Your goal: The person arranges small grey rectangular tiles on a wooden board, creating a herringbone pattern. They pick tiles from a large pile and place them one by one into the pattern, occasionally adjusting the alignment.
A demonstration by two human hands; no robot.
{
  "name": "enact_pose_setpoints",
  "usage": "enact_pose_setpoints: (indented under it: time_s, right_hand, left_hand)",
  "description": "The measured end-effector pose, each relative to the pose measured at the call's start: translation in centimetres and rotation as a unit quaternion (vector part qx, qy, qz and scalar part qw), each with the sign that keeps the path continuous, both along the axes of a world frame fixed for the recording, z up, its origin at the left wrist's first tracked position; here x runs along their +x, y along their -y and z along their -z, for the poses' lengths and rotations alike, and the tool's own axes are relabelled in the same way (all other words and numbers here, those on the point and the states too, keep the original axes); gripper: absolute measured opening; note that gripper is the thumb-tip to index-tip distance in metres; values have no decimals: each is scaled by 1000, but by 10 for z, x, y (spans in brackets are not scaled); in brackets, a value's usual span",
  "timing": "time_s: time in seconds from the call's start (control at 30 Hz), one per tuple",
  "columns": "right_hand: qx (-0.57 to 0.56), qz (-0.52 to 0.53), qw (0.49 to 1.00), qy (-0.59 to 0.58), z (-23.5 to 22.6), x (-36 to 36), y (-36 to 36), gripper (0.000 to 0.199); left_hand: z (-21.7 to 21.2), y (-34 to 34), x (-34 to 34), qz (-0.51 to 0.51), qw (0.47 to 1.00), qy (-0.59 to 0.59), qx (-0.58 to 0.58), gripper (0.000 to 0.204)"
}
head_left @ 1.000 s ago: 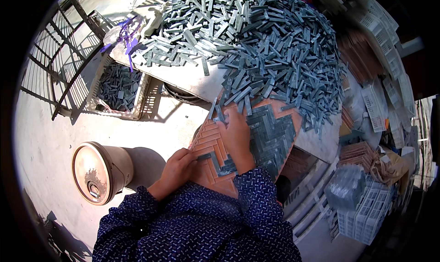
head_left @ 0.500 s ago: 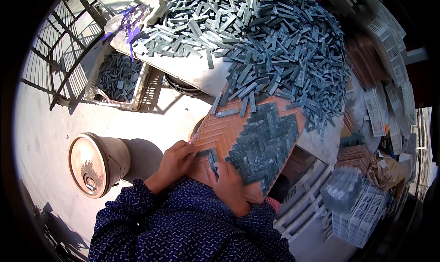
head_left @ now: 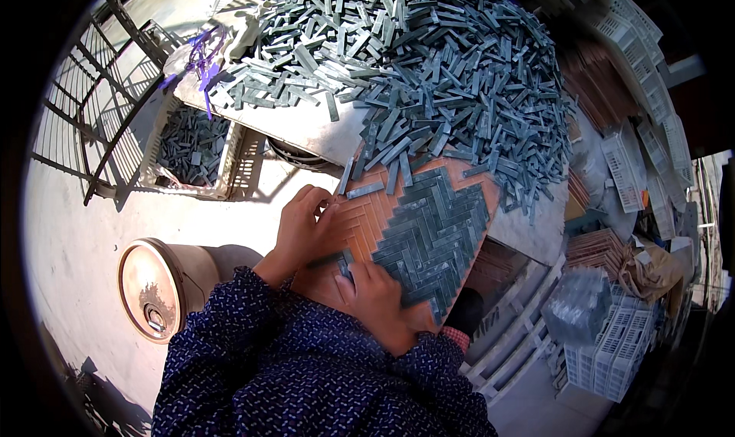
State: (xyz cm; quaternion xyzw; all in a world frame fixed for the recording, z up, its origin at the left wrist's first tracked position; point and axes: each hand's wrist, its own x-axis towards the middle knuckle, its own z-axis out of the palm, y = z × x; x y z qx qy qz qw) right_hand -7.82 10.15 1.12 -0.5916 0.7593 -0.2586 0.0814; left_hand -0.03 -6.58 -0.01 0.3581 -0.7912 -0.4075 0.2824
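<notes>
A tilted orange board (head_left: 360, 221) with a herringbone pattern of grooves lies in front of me. Dark grey-green tile strips (head_left: 432, 242) fill much of its right side in a zigzag. My left hand (head_left: 297, 234) is over the board's left edge, fingers bent with a gap between them and the thumb; no strip shows in it. My right hand (head_left: 375, 299) rests low on the board, fingers curled and pressed on a dark tile strip (head_left: 344, 264), partly hidden by them. Loose strips (head_left: 364, 190) lie on the board's upper edge.
A large heap of tile strips (head_left: 467, 77) covers the pale table (head_left: 295, 131) beyond the board. At left stand a crate of strips (head_left: 223, 178) and a lidded bucket (head_left: 153, 288). Stacked white crates (head_left: 605, 349) and a plastic-wrapped bundle (head_left: 576, 307) are at right.
My left hand has moved up along the board's left edge, away from the strips by my right hand, and its fingers have parted. The right hand stays low on the board. The view has shifted slightly.
</notes>
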Motion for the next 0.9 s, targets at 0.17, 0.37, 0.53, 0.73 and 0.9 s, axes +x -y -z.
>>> enact_pose_setpoints:
  time_s: [0.17, 0.37, 0.53, 0.73, 0.9]
  right_hand:
    - [-63, 9, 998, -1, -8, -20, 29, 19]
    - [-135, -1, 989, -59, 8, -82, 89, 15]
    - [-68, -53, 996, -2, 0, -89, 90, 20]
    - [50, -28, 998, 15, 4, -59, 46, 15]
    - [-6, -45, 999, -9, -4, -48, 50, 17]
  left_hand:
    - [12, 24, -36, -43, 997, 36, -55, 20]
    - [12, 24, -18, -29, 999, 12, -5, 17]
    - [5, -1, 36, 1, 994, 34, 106, 16]
    - [2, -28, 66, 54, 992, 81, 83, 21]
    - [5, -31, 61, -1, 990, 62, 129, 26]
